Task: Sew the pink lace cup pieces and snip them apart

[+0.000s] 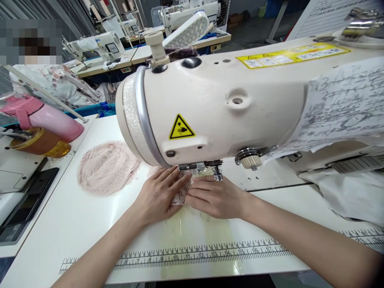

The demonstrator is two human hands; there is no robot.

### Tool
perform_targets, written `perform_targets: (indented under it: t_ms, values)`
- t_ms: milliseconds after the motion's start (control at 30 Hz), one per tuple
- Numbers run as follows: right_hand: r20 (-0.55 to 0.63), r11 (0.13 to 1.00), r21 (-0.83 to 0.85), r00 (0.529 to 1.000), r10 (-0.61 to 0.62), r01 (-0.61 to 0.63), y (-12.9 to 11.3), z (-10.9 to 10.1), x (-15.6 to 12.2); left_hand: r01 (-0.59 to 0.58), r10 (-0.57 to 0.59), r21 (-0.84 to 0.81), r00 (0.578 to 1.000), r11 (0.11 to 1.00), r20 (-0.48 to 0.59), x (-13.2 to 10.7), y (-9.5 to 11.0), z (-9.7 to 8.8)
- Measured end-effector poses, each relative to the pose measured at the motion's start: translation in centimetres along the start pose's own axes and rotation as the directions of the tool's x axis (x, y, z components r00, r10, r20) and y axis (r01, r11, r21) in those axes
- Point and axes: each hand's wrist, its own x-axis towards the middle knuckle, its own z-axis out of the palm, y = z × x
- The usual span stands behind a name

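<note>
A cream sewing machine fills the upper middle, its head hanging over the white table. Under the head lies a small pink lace piece. My left hand rests flat on it with fingers stretched toward the presser foot. My right hand lies beside it, fingers extended and pressing the lace from the right. Both hands meet just in front of the needle area, which the machine head partly hides.
A stack of pink lace pieces lies to the left. A pink bottle and tape roll sit at far left beside a dark phone. A printed ruler runs along the table front. Patterned paper drapes over the machine arm.
</note>
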Motion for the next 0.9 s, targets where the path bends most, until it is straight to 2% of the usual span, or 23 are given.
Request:
perform_targets:
  t_ms: [500, 767, 900]
  values:
    - [0.009, 0.985, -0.157, 0.997, 0.076, -0.073, 0.7, -0.5, -0.4, 0.002, 0.0, 0.056, 0.999, 0.998, -0.036, 0.2, 0.4, 0.3]
    - [0.113, 0.964, -0.253, 0.988, 0.108, -0.076, 1.1, -0.1, -0.8, 0.018, -0.018, -0.004, 0.996, 1.0, -0.091, 0.7, 0.3, 0.0]
    - [0.162, 0.956, -0.278, 0.977, 0.14, -0.091, 1.0, 0.3, -1.3, 0.036, -0.037, -0.016, 0.996, 0.999, -0.083, 0.7, 0.1, 0.1]
